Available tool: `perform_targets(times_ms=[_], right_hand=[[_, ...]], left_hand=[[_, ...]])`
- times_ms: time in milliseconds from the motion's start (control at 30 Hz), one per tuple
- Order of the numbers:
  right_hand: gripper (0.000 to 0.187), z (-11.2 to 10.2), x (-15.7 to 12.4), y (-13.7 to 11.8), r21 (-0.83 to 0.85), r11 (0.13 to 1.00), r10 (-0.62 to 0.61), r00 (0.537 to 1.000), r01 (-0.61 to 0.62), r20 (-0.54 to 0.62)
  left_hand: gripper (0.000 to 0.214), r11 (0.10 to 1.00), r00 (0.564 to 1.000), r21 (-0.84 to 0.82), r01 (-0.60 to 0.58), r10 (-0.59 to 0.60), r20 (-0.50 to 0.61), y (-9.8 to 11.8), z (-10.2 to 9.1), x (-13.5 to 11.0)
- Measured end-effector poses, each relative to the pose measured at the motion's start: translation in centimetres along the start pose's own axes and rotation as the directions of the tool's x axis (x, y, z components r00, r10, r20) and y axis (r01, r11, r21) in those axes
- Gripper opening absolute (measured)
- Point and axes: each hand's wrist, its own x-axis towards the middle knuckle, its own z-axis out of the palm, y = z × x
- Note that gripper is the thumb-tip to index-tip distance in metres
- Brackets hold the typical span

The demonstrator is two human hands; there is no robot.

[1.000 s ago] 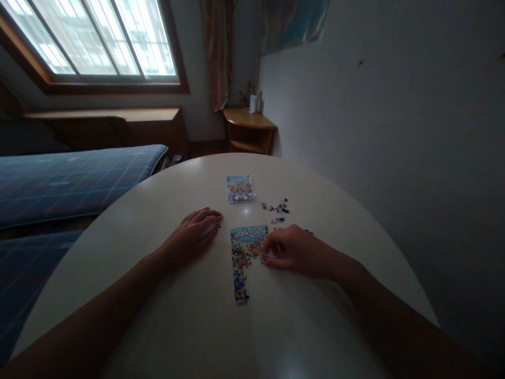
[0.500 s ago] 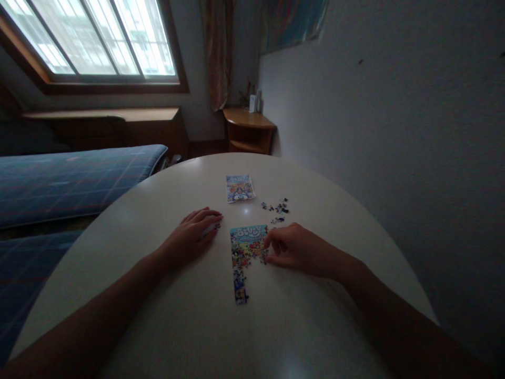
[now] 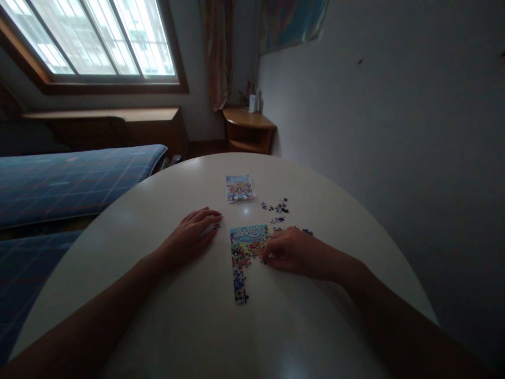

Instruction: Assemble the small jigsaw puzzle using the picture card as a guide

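Head — puzzle (image 3: pixel 244 247) well inside table edge (image 3: pixel 236 156)

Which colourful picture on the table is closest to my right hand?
The partly built puzzle, with its lower right missing: your right hand is at its right edge. The other picture, a full rectangle, lies farther back.

At the far left, a bright window (image 3: pixel 112 42) in a brown frame; below it, a long wooden desk (image 3: pixel 138 113). Nearer on the left, a mattress (image 3: pixel 87 179) with blue checked cover. In the far middle, a reddish curtain (image 3: pixel 218 52), and to its right a wooden corner shelf (image 3: pixel 248 119) with a white box (image 3: pixel 252 103). On the right, a pale wall (image 3: pixel 374 147) with a bluish poster (image 3: pixel 292 23).
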Motion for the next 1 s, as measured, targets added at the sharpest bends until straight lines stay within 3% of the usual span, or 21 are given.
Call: perform_targets(times_ms=[267, 367, 467, 567, 833, 1000], right_hand=[[0.016, -0.6, -0.2, 0.3, -0.001, 0.998, 0.063, 0.998, -0.063, 0.014], [0.018, -1.0, -0.3, 1.4, -0.082, 0.977, 0.178, 0.968, -0.195, -0.174], [0.025, -1.4, -0.3, 2.9, -0.163, 0.92, 0.277, 0.887, -0.355, -0.369], [0.034, -1.4, -0.1, 4.3, -0.228, 0.878, 0.284, 0.843, -0.42, -0.458], [0.056, 0.9, 1.0, 7.3, -0.281, 0.854, 0.289, 0.849, -0.437, -0.442], [0.053, 0.7, 1.2, 7.7, -0.252, 0.858, 0.324, 0.853, -0.447, -0.408]], left_hand=[[0.042, 1.0, 1.0, 0.0, 0.005, -0.005, -0.005, -0.1, 0.1, 0.0], [0.043, 1.0, 1.0, -0.003, 0.009, -0.009, 0.001, 0.0, 0.0, 0.0], [0.042, 1.0, 1.0, -0.008, 0.017, -0.017, -0.002, 0.1, 0.0, 0.0], [0.042, 1.0, 1.0, -0.013, 0.011, -0.011, -0.015, 0.1, 0.1, 0.0], [0.041, 1.0, 1.0, -0.01, -0.002, 0.002, -0.009, -0.2, 0.2, -0.1], [0.042, 1.0, 1.0, -0.007, -0.005, 0.005, -0.008, -0.2, 0.1, -0.1]])
